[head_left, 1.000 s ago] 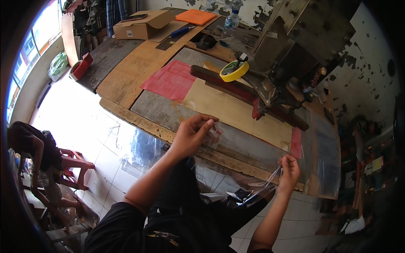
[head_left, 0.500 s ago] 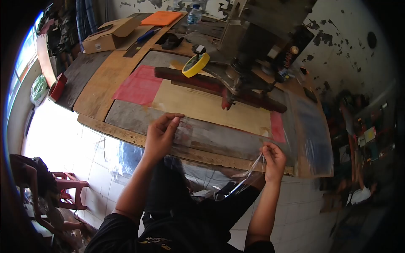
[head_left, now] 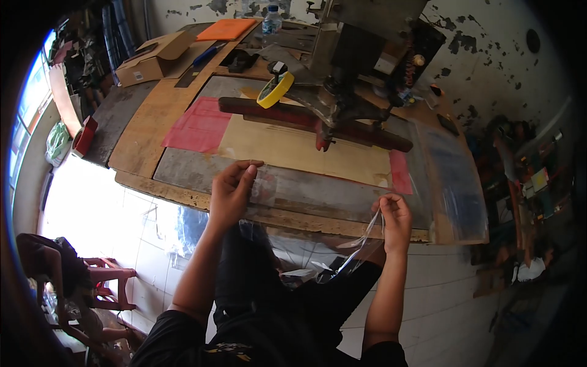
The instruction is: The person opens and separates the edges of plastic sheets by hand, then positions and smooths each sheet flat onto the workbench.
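Note:
My left hand is closed in a pinch at the near edge of the workbench, on one corner of a clear plastic sheet. Thumb and fingers of my right hand pinch the sheet's other end, where its edge gathers into whitish folds. Between the hands the sheet sags over my lap; its full outline is hard to make out. Beyond the hands lies a beige sheet with a red patch at its left. Over it stands a machine's long dark press bar, apart from both hands.
A yellow tape roll hangs by the machine. Farther back are a cardboard box, an orange folder and a water bottle. Clear film covers the bench's right end. A red stool stands at left.
The view has shifted slightly, so the bench and machine appear a little farther left. Both hands keep their pinch on the plastic sheet, in nearly the same places.

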{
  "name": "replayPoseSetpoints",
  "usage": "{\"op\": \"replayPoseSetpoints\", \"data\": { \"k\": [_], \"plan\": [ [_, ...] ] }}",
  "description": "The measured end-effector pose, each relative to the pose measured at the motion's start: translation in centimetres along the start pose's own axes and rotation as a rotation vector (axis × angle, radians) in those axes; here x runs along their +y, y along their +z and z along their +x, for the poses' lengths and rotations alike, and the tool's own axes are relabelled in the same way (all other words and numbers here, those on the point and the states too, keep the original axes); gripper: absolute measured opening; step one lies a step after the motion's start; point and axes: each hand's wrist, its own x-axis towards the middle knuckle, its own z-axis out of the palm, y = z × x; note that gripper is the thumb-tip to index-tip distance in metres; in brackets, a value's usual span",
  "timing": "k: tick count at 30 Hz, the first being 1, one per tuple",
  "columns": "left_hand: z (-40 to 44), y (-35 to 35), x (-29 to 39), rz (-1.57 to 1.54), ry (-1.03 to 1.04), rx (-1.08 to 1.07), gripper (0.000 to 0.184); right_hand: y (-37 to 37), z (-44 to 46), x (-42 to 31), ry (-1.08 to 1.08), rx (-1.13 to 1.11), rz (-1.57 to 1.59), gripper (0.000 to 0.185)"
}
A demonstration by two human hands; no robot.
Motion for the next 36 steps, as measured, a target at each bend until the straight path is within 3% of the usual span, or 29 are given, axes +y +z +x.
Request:
{"op": "replayPoseSetpoints", "data": {
  "k": [2, 4, 8, 14, 16, 17, 18, 20, 23, 26, 30, 32, 36],
  "plan": [
    [0.0, -0.1, -0.1, 0.004, -0.011, -0.006, 0.026, -0.2, -0.1, 0.2, -0.028, -0.031, 0.012, 0.016],
    [-0.1, -0.1, -0.3, 0.060, 0.106, -0.008, 0.027, -0.6, -0.6, 0.1, -0.040, -0.050, -0.086, 0.016],
    [-1.1, 0.1, 1.3, 0.053, 0.012, -0.035, 0.025, -1.0, -1.3, -0.4, -0.056, -0.068, -0.088, 0.017],
    [-5.4, 0.0, 0.0, 0.250, 0.177, 0.079, 0.015, -1.7, -4.5, -0.2, -0.007, -0.007, -0.309, 0.017],
    [-6.9, -0.6, -1.5, 0.546, 0.312, 0.145, 0.010, -1.0, -5.8, -0.3, -0.091, 0.051, -0.390, 0.014],
    [-7.6, -0.6, -2.3, 0.518, 0.323, 0.162, 0.008, -1.5, -6.1, 1.0, -0.222, 0.024, -0.467, 0.013],
    [-8.1, -1.0, -3.3, 0.522, 0.316, 0.163, 0.008, -1.6, -6.3, 1.7, -0.214, 0.020, -0.466, 0.013],
    [-8.8, -1.8, -5.3, 0.595, 0.515, 0.153, 0.013, -1.6, -6.9, 2.8, -0.331, 0.026, -0.412, 0.007],
    [-8.1, -1.8, -5.9, 0.491, 0.672, 0.072, 0.021, -1.3, -7.0, 4.7, -0.488, 0.052, -0.491, 0.007],
    [-7.8, -1.9, -5.3, 0.601, 0.758, 0.066, 0.026, -0.9, -6.4, 4.8, -0.666, 0.065, -0.565, 0.007],
    [-7.7, -1.9, -4.7, 0.601, 0.755, 0.070, 0.027, -0.3, -5.9, 3.1, -0.794, 0.054, -0.758, 0.005],
    [-7.8, -2.2, -4.6, 0.652, 0.723, 0.084, 0.012, -0.4, -5.8, 2.9, -0.868, 0.032, -0.823, 0.007],
    [-7.3, -3.0, -4.6, 0.701, 0.811, 0.104, 0.022, -0.8, -5.4, 3.0, -0.931, -0.103, -0.902, 0.012]
  ]
}}
